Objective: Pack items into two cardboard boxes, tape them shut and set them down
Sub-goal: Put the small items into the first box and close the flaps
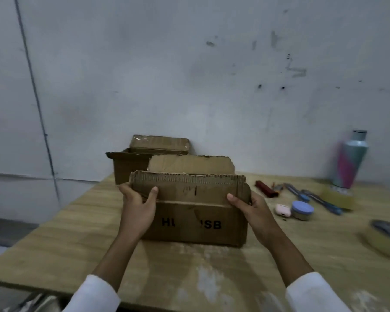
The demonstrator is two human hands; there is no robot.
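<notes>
Wooden table (81, 224) bears the near box (196, 224) at centre, its front flap gripped by the left hand (137, 210) and right hand (252, 212), a second box (131, 165) at eleven o'clock, bottle (349, 161) and tape (385, 239) at three o'clock.

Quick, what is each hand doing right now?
Left hand: closed on the near flap of the front box.
Right hand: closed on the same flap's other end.
</notes>
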